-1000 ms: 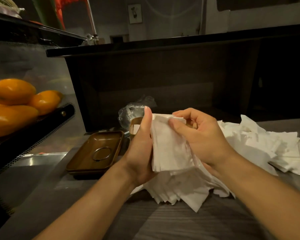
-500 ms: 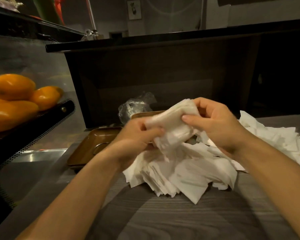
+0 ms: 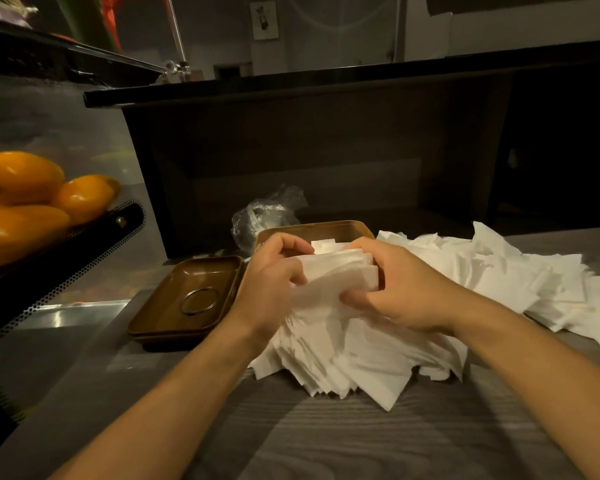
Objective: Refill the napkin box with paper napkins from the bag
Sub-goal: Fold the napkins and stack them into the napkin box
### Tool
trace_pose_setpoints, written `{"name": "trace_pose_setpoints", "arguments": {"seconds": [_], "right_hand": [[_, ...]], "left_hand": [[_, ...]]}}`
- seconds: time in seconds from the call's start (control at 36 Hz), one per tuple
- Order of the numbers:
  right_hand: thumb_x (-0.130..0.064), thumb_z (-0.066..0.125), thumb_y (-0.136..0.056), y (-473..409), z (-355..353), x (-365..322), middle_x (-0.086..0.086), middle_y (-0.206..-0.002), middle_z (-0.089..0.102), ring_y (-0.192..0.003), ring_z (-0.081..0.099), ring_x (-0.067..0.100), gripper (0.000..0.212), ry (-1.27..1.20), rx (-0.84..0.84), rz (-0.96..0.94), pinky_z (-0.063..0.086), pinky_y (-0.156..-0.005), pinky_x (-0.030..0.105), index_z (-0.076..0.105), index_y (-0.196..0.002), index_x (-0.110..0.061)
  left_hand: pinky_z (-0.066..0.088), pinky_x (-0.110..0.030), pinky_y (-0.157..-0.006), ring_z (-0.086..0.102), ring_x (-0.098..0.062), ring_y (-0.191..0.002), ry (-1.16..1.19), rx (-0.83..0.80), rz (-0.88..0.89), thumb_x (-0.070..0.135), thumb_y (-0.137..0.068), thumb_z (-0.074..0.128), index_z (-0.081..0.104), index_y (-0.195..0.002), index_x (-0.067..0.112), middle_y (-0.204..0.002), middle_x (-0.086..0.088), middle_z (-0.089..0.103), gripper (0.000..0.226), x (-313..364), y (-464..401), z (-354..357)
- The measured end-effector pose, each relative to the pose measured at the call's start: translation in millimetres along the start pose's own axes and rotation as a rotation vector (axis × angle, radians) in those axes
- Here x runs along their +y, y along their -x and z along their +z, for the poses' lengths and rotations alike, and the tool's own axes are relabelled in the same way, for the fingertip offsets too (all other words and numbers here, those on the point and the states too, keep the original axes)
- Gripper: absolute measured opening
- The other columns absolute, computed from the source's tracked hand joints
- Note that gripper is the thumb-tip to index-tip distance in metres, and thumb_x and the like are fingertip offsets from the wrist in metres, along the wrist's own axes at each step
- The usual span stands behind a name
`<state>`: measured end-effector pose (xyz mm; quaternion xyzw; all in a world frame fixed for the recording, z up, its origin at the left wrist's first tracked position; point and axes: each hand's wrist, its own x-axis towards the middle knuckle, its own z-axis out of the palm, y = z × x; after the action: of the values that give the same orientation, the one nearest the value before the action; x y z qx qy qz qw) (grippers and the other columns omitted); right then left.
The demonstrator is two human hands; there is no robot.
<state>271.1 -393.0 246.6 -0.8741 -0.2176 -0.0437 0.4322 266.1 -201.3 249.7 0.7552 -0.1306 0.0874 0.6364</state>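
Note:
A folded stack of white napkins (image 3: 340,271) sits between my two hands, just in front of the open brown napkin box (image 3: 326,228). My left hand (image 3: 274,285) grips the stack's left side, and my right hand (image 3: 399,289) grips its right side with the thumb underneath. A few white napkins show inside the box behind my fingers. Loose napkins (image 3: 343,362) lie heaped on the wooden counter below my hands, and more napkins (image 3: 499,271) spread to the right. A crumpled clear plastic bag (image 3: 267,211) lies behind the box.
The box's brown lid (image 3: 187,299), with a ring opening, lies upside down to the left of the box. Orange fruits (image 3: 25,202) fill a black perforated tray at far left. A dark raised counter wall (image 3: 309,150) stands behind the box.
Both hands carried the napkin stack forward and down from chest height to the box's front edge. The stack went from upright to bent over and lying flatter.

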Motion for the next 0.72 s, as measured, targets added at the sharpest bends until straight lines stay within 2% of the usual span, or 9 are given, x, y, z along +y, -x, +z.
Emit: {"name": "trace_pose_setpoints", "arguments": {"seconds": [0.08,0.17,0.22,0.28,0.33,0.44,0.56,0.64,0.72], "right_hand": [[-0.021,0.076,-0.088,0.4,-1.8,-1.2,-0.021,-0.099,0.071,-0.094,0.066,-0.003,0.030,-0.015,0.024,-0.065,0.055,-0.077,0.015,0.067,-0.113,-0.037],[-0.017,0.075,-0.089,0.3,-3.2,-0.5,-0.020,-0.091,0.070,-0.088,0.066,-0.005,0.029,-0.056,0.074,-0.069,0.052,-0.069,0.011,0.064,-0.103,-0.041],[-0.016,0.078,-0.087,-0.2,-1.9,1.5,-0.016,-0.094,0.069,-0.088,0.067,-0.001,0.031,-0.049,0.059,-0.058,0.054,-0.071,0.016,0.065,-0.105,-0.038],[-0.016,0.081,-0.083,-0.3,0.4,3.1,-0.013,-0.100,0.070,-0.091,0.068,0.004,0.036,-0.052,0.036,-0.041,0.056,-0.077,0.021,0.067,-0.110,-0.035],[-0.017,0.079,-0.084,-0.6,0.8,4.4,-0.014,-0.098,0.071,-0.091,0.068,0.003,0.031,-0.058,0.044,-0.043,0.056,-0.077,0.021,0.069,-0.109,-0.033],[-0.022,0.073,-0.091,-2.1,-1.3,0.9,-0.014,-0.089,0.073,-0.085,0.069,0.000,0.016,-0.147,0.120,-0.020,0.058,-0.067,0.017,0.070,-0.102,-0.035],[-0.021,0.071,-0.092,-4.8,-3.8,-3.4,-0.009,-0.089,0.077,-0.085,0.074,0.007,0.010,-0.502,0.199,0.077,0.059,-0.067,0.021,0.071,-0.100,-0.027],[-0.023,0.072,-0.091,-7.4,-5.3,-4.6,-0.007,-0.095,0.076,-0.093,0.074,0.014,0.013,-0.574,0.276,0.122,0.062,-0.076,0.030,0.070,-0.103,-0.025],[-0.025,0.075,-0.088,-9.1,-6.2,-2.8,-0.008,-0.096,0.075,-0.096,0.073,0.017,0.016,-0.606,0.342,0.156,0.063,-0.080,0.038,0.070,-0.103,-0.026]], "left_hand": [[0.052,-0.021,-0.059,0.061,-0.019,-0.090,0.061,-0.012,0.080,0.030,-0.073,0.052,0.064,-0.096,0.014,-0.106,-0.009,0.063,0.031,3.1,-0.6,-3.7],[0.055,-0.024,-0.065,0.065,-0.015,-0.090,0.071,-0.043,0.191,0.050,-0.084,0.051,0.060,-0.104,0.015,-0.104,-0.004,0.066,0.042,4.5,-0.8,-6.0],[0.053,-0.023,-0.069,0.063,-0.008,-0.091,-0.065,-0.057,0.231,0.054,-0.085,0.058,0.061,-0.105,0.022,-0.102,0.006,0.065,0.038,1.3,-0.7,-5.0],[0.047,-0.015,-0.073,0.060,0.002,-0.095,-0.286,-0.036,0.250,0.046,-0.094,0.061,0.063,-0.103,0.030,-0.100,0.015,0.063,0.018,-5.0,-1.5,-2.1],[0.045,-0.009,-0.073,0.058,0.005,-0.096,-0.345,-0.036,0.239,0.044,-0.096,0.060,0.063,-0.101,0.033,-0.098,0.018,0.063,0.012,-8.0,-1.3,-0.7],[0.056,-0.024,-0.070,0.067,-0.007,-0.092,-0.182,-0.115,0.193,0.052,-0.091,0.060,0.068,-0.105,0.030,-0.100,0.013,0.068,0.028,-4.8,-2.2,-7.4],[0.061,-0.028,-0.068,0.072,-0.011,-0.088,-0.194,-0.124,0.157,0.028,-0.096,0.067,0.070,-0.108,0.028,-0.094,0.008,0.073,0.013,-2.5,-1.5,-6.2],[0.063,-0.038,-0.082,0.073,-0.012,-0.094,-0.097,-0.122,-0.004,0.024,-0.096,0.065,0.071,-0.103,0.029,-0.097,0.009,0.076,0.011,-0.8,-4.6,-3.8],[0.060,-0.041,-0.089,0.073,-0.016,-0.098,-0.030,-0.217,-0.131,0.016,-0.095,0.065,0.072,-0.104,0.025,-0.101,0.007,0.076,0.014,1.7,-6.2,-5.1]]}}
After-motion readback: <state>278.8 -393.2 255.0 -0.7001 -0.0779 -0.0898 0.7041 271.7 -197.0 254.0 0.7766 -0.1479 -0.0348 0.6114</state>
